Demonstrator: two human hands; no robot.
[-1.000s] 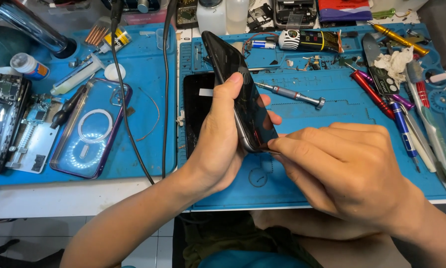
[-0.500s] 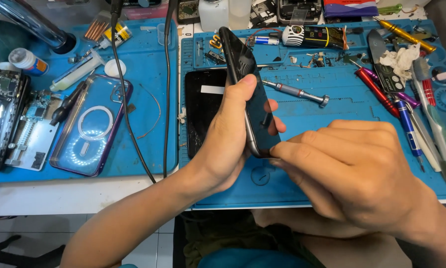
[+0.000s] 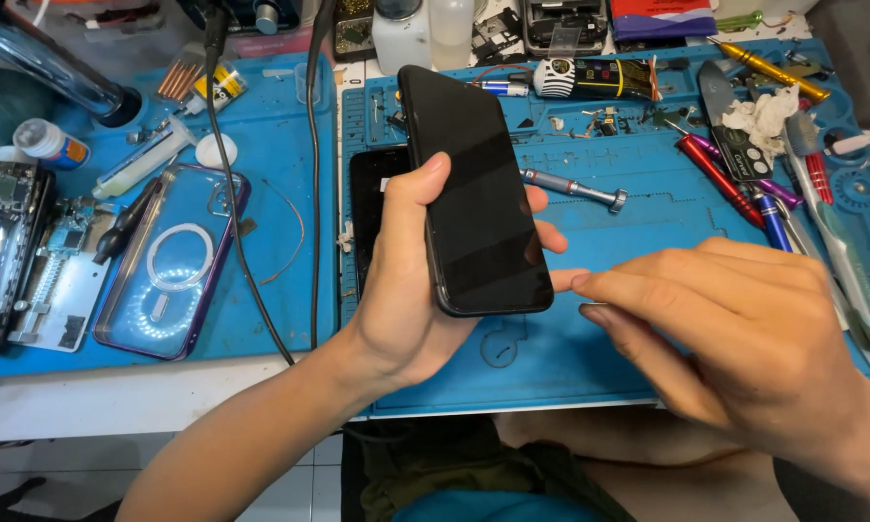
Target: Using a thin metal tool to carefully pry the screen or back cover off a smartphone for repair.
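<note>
cluttered blue mat (image 3: 589, 358); left hand (image 3: 406, 290) grips black phone (image 3: 473, 203), right hand (image 3: 744, 329) pinched empty.

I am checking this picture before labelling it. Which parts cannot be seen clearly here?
- Head view: the rear face of the black slab phone is turned away; the left hand covers its left edge.
- The second black flat panel on the blue mat lies mostly behind that phone and hand.
- The right hand hides its own palm; anything pinched there cannot be told.
</note>
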